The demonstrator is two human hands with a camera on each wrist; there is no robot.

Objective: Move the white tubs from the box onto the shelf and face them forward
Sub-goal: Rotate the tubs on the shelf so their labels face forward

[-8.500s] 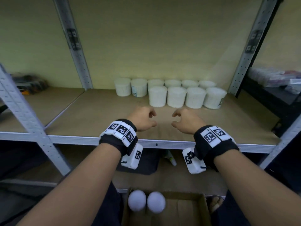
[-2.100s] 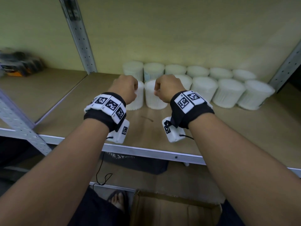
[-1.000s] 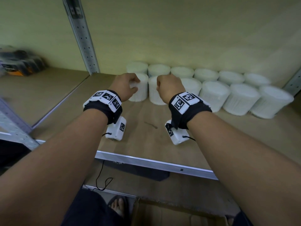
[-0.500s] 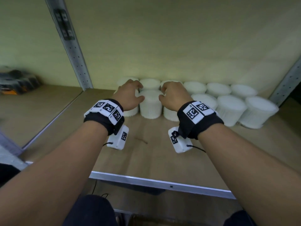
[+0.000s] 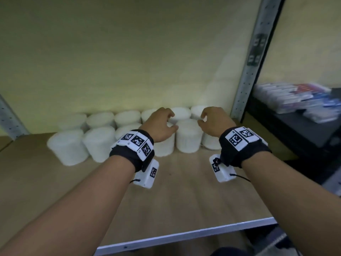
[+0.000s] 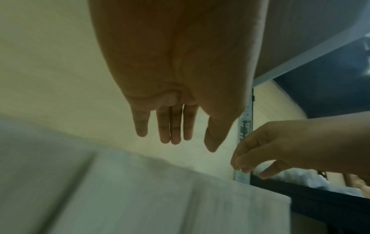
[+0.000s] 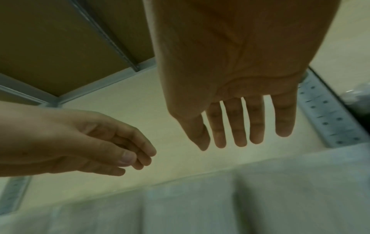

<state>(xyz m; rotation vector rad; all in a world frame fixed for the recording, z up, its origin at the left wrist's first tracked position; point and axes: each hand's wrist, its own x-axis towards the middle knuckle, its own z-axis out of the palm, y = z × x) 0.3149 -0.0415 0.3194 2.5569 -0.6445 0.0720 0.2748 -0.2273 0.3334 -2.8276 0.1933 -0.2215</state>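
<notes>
Two rows of white tubs (image 5: 188,139) stand along the back of the wooden shelf (image 5: 184,200), with several in each row. My left hand (image 5: 169,122) hovers over the right part of the front row, fingers loosely bent and holding nothing. My right hand (image 5: 203,119) hovers just to its right, over the last tubs, and is also empty. The left wrist view shows the left hand (image 6: 174,126) with straight fingers above blurred tubs (image 6: 140,197). My right hand (image 7: 240,126) has spread, straight fingers in the right wrist view, above tubs (image 7: 220,205). The box is out of view.
A perforated metal upright (image 5: 249,71) stands right behind the last tubs. Beyond it a dark shelf carries stacked packets (image 5: 295,97). Another upright (image 5: 9,117) is at the far left. The yellow wall closes the back; bare board lies in front of the tubs.
Both hands have come off the tubs at the left end of the front row. They have moved right along the row and now hover with relaxed fingers. The view has swung right.
</notes>
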